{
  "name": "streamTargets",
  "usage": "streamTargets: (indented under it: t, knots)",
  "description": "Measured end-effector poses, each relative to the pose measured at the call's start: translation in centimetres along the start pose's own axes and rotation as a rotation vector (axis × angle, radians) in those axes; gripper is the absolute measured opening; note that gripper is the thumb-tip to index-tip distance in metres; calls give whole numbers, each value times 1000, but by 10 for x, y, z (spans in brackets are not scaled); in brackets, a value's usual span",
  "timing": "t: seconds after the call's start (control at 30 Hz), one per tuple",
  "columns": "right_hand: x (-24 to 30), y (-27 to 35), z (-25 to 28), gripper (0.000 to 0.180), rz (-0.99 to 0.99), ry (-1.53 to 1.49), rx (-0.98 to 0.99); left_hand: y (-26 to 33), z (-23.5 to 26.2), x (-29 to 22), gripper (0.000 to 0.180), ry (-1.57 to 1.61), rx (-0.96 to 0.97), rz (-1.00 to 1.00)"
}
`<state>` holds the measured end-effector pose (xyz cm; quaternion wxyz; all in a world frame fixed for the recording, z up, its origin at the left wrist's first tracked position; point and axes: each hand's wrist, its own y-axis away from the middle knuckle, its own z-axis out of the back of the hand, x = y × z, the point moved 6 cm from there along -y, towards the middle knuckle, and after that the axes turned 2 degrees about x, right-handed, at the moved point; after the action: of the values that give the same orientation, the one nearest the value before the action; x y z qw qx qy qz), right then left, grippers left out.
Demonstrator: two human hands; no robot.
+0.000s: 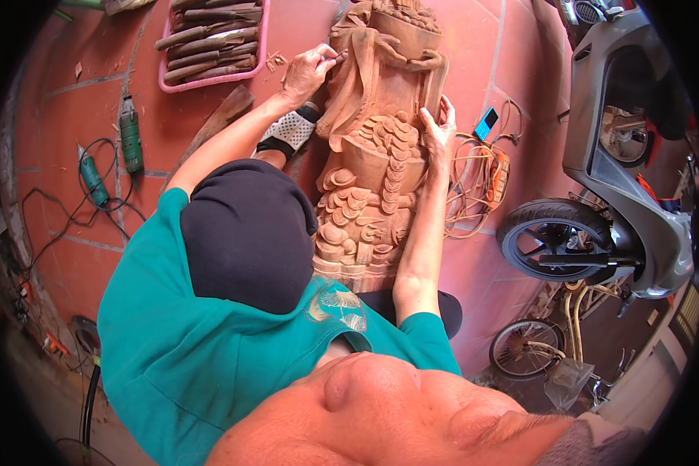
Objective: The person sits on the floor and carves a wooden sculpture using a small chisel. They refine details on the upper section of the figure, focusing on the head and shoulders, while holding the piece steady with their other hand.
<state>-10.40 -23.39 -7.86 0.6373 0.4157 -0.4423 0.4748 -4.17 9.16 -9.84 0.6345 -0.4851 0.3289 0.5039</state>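
Observation:
A long carved wooden figure (pixel 388 155) lies in front of me, its surface cut into robe folds, hands, coins and scalloped bands. At its upper left edge is my left hand (pixel 311 74), fingers bent together in a pinch against the wood. Whatever sits between those fingertips is too small to make out. Along the figure's right side rests my right hand (pixel 440 130), thumb and fingers apart, touching the wood and holding nothing. My dark-clad left knee (pixel 248 233) is raised beside the carving, and a white perforated shoe (pixel 289 132) shows beyond it.
A pink tray (pixel 266 46) of several wood-handled carving tools (pixel 213 43) stands far left. Two green power tools (pixel 130 136) with black cords and a wood piece (pixel 217 124) lie left. Right are an orange cord reel (pixel 497 179), a blue-screened phone (pixel 486 123), a motorbike (pixel 625 155) and a bicycle (pixel 528 347).

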Motion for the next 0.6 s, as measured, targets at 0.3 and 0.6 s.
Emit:
streamTargets:
  t: [0.3,0.6]
  knots:
    - [18,9,-7,64,-35,28,4,1,-5,14,22,78,137,242]
    - [7,4,-4,65,-22,-18,3,-25,-10,-4,18,-229,77,-116]
